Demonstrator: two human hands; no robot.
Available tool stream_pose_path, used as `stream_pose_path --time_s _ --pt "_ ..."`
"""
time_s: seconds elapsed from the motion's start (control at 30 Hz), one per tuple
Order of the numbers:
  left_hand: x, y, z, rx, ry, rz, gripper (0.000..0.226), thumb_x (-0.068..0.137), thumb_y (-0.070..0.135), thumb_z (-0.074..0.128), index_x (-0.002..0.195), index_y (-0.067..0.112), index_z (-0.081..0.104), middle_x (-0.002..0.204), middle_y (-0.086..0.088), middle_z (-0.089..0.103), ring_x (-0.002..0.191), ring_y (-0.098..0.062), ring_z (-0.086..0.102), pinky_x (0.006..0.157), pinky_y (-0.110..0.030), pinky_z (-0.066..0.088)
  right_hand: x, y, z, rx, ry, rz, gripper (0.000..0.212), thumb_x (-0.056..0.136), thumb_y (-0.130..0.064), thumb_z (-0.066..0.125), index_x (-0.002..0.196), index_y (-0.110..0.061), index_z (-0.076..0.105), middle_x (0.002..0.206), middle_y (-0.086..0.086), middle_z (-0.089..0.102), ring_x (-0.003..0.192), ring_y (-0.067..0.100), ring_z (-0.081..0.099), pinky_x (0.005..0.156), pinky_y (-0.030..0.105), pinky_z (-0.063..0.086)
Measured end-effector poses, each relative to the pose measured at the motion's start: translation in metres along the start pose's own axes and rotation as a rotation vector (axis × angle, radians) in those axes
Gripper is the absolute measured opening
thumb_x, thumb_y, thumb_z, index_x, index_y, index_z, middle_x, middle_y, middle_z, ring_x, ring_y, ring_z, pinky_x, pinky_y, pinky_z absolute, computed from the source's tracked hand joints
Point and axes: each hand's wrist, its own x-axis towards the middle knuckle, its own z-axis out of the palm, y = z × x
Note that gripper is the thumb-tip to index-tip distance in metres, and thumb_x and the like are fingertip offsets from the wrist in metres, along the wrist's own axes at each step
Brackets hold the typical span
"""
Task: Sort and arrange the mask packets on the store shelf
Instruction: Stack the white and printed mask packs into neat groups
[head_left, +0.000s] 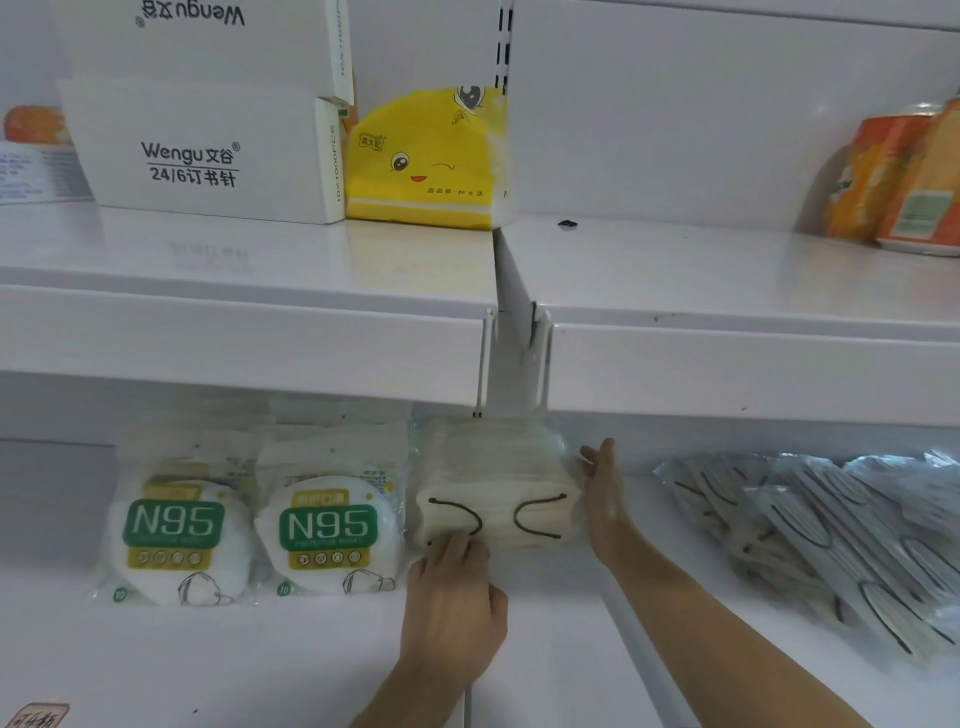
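A stack of cream mask packets (498, 488) with black ear loops stands upright on the lower shelf (260, 654), just right of two rows of N95 packets (176, 525) (330, 525). My left hand (452, 608) presses its fingertips against the stack's lower front. On the stack's right side my right hand (602, 488) lies flat with its fingers extended. A loose pile of clear-wrapped masks (831, 540) lies further right on the same shelf.
The upper shelf (249, 322) overhangs the stack closely. On it stand white Wengu staple boxes (202, 156), a yellow tissue pack (431, 161) and orange cans (898, 182) at the far right. A seam divides the two shelf sections near the stack.
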Motion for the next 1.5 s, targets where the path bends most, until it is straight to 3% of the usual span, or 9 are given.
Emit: stream_pose_path --time_s 0.17,0.37,0.63,0.77,0.83,0.9,1.13,1.3,1.5 --pt "-0.001 0.005 -0.005 0.024 0.017 0.028 0.026 0.068 0.022 0.039 0.078 0.018 0.063 0.086 0.005 0.058 0.080 -0.020 0.059 0.060 -0.034 0.052 0.034 0.025 0.007 -0.028 0.041 -0.037 0.084 0.069 -0.093 0.027 0.109 -0.033 0.070 0.118 0.003 0.072 0.110 0.028 0.067 0.104 0.052 0.050" --pt "-0.002 0.006 -0.006 0.036 0.004 0.019 0.024 0.068 0.022 0.039 0.077 0.020 0.062 0.085 0.006 0.058 0.080 -0.019 0.060 0.062 -0.034 0.052 0.014 0.003 0.004 -0.005 0.006 -0.040 0.072 0.098 -0.072 0.022 0.128 -0.021 0.064 0.127 0.005 0.067 0.118 0.028 0.062 0.110 0.052 0.045" --pt "-0.001 0.003 -0.001 0.048 0.034 0.043 0.017 0.066 0.018 0.049 0.076 0.019 0.063 0.087 0.006 0.060 0.082 -0.019 0.060 0.062 -0.031 0.050 0.001 -0.005 -0.006 0.017 -0.244 -0.005 0.093 0.085 -0.087 0.033 0.145 -0.018 0.053 0.141 0.004 0.061 0.131 0.027 0.057 0.117 0.053 0.038" --pt "-0.001 0.001 0.004 0.072 0.057 0.071 0.023 0.071 0.023 0.039 0.076 0.019 0.061 0.088 0.006 0.057 0.083 -0.019 0.057 0.062 -0.033 0.049 -0.018 -0.013 -0.043 -0.022 -0.108 -0.111 0.059 0.107 -0.053 0.028 0.146 -0.014 0.048 0.139 0.007 0.054 0.132 0.023 0.051 0.117 0.041 0.033" --pt "-0.002 0.000 0.006 0.091 0.052 0.095 0.026 0.072 0.025 0.038 0.080 0.020 0.063 0.090 0.005 0.057 0.086 -0.021 0.055 0.061 -0.035 0.049 -0.037 -0.012 -0.067 -0.154 -0.083 -0.222 0.020 0.108 -0.027 0.047 0.122 -0.022 0.061 0.120 0.014 0.062 0.107 0.019 0.059 0.095 0.028 0.047" --pt "-0.002 0.000 0.009 0.081 0.047 0.137 0.029 0.072 0.028 0.040 0.084 0.022 0.066 0.091 0.007 0.057 0.087 -0.019 0.055 0.061 -0.034 0.048 -0.058 -0.007 -0.098 -0.397 -0.107 -0.362 0.025 0.099 -0.009 0.059 0.105 -0.033 0.062 0.109 0.000 0.067 0.096 0.013 0.062 0.079 0.019 0.049" --pt "0.009 0.098 0.043 -0.109 -0.207 0.314 0.039 0.076 0.041 0.042 0.105 0.036 0.067 0.109 0.025 0.055 0.104 -0.001 0.053 0.079 -0.028 0.045 -0.096 -0.034 -0.217 -0.932 0.039 -0.805 0.026 0.084 -0.020 0.054 0.106 -0.028 0.065 0.114 -0.015 0.056 0.088 0.002 0.058 0.074 0.018 0.047" --pt "0.038 0.217 0.075 -0.722 -0.427 -0.092 0.020 0.087 0.035 0.061 0.102 0.028 0.072 0.098 0.013 0.072 0.090 -0.003 0.065 0.089 -0.035 0.052 -0.072 -0.039 -0.298 -1.057 0.354 -0.848 0.030 0.078 -0.024 0.048 0.101 -0.023 0.067 0.107 -0.003 0.061 0.096 0.025 0.057 0.078 0.040 0.049" --pt "0.063 0.309 0.080 -1.376 -0.367 -0.607 0.013 0.096 0.024 0.065 0.106 0.017 0.069 0.096 -0.012 0.076 0.080 -0.026 0.072 0.061 -0.034 0.058 -0.045 -0.023 -0.343 -0.992 0.132 -0.664 0.043 0.096 -0.044 0.037 0.124 -0.027 0.064 0.124 -0.010 0.062 0.115 0.018 0.055 0.099 0.039 0.045"
